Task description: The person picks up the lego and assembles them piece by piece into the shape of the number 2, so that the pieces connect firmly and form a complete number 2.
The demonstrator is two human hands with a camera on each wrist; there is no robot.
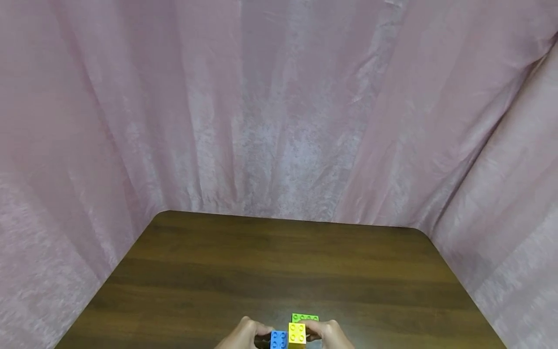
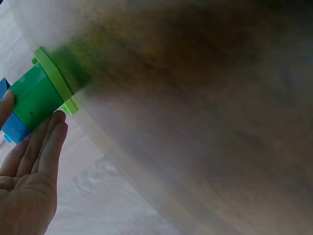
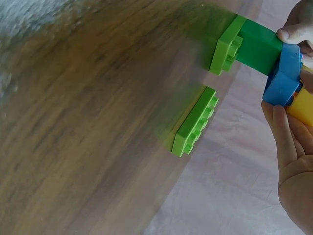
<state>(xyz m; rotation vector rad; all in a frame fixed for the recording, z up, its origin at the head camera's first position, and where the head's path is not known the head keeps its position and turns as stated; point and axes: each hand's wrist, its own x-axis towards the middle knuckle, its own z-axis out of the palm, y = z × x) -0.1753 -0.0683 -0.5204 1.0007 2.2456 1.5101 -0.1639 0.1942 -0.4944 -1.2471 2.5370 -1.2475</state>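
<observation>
My left hand pinches a stack of toy building bricks between thumb and fingers. A dark green brick rises from a light green brick on the table. Above the dark green brick sits a blue brick. My right hand grips a yellow brick at the right side of the blue one. Right fingertips reach the blue brick's edge in the right wrist view. Whether yellow and blue are locked together, I cannot tell.
A separate light green brick lies on the table near the stack, its studs showing. The brown wooden table stretches away to a rounded far edge. Pink curtains hang behind it and on both sides.
</observation>
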